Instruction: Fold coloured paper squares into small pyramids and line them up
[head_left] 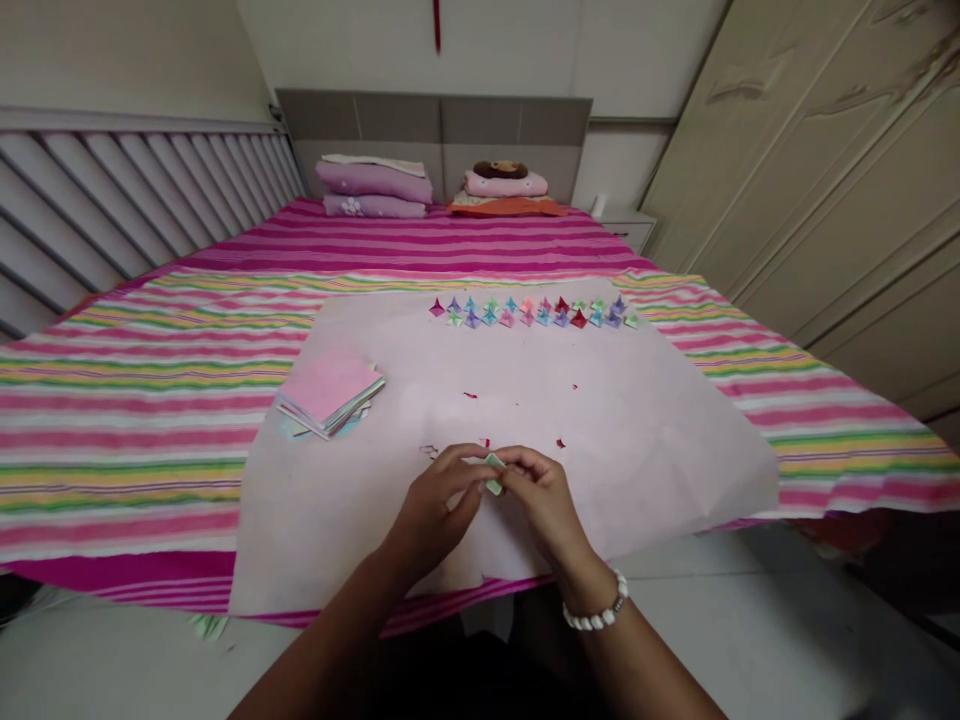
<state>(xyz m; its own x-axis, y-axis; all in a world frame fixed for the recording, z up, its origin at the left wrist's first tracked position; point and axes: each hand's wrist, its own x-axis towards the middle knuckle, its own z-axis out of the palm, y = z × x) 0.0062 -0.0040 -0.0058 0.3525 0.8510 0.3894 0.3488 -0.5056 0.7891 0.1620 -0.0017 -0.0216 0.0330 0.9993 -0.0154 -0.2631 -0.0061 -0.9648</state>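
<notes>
A small folded piece of pale green paper [494, 486] is pinched between both hands, low over the near middle of a large white sheet [645, 440]. My left hand [442, 500] grips its left side with thumb and fingers. On the other side my right hand [541, 495], with a white bead bracelet [598, 617] at the wrist, holds the same paper between thumb and forefinger. The fingers hide part of the folds. Around the hands lie small dark red paper scraps [560, 442].
Several small folded paper shapes [545, 316] in many colours stand in two rows along the sheet's far edge. A stack of square coloured papers [330, 385] lies at left. Beneath is a bed with a striped cover [135, 420]; folded bedding [375, 190] sits by the headboard.
</notes>
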